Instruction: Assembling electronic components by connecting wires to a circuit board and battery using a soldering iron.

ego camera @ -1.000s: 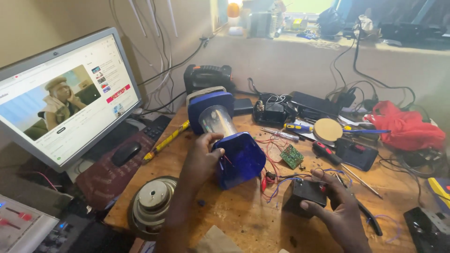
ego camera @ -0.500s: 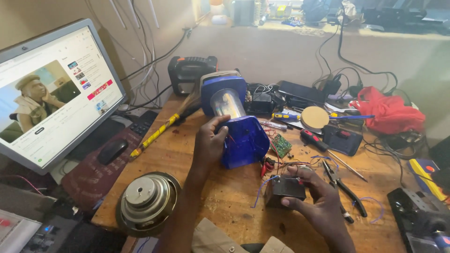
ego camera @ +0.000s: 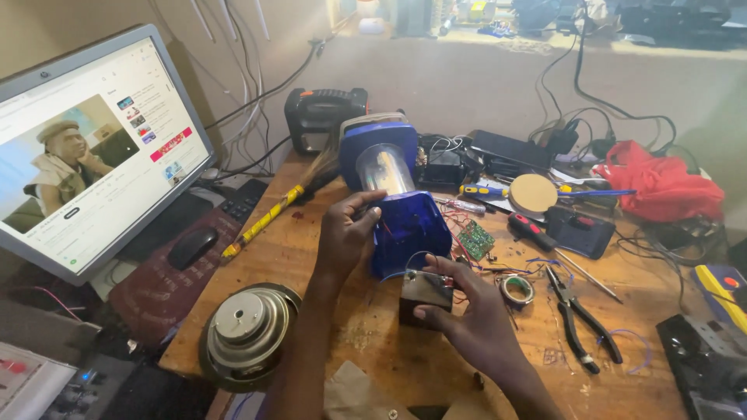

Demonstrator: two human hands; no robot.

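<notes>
A blue lantern-like device point(ego camera: 398, 194) with a clear cylinder lies tilted on the wooden desk point(ego camera: 389, 358). My left hand point(ego camera: 346, 233) grips its blue base from the left side. Just below the device's open end, my right hand point(ego camera: 467, 315) holds a small dark boxy block point(ego camera: 424, 295) upright on the desk. Thin wires point(ego camera: 467, 268) run from the device past a small green circuit board point(ego camera: 475, 239) to its right.
A monitor point(ego camera: 85, 155), keyboard and mouse point(ego camera: 191, 247) stand at the left, and a loose speaker point(ego camera: 245, 330) lies at the front left. Pliers point(ego camera: 580, 319), a tape roll point(ego camera: 517, 290), screwdrivers, a red cloth point(ego camera: 661, 187) and cables crowd the right and back.
My right hand has brought the dark block left, close under the blue device. My left hand stays on the device. The view has shifted.
</notes>
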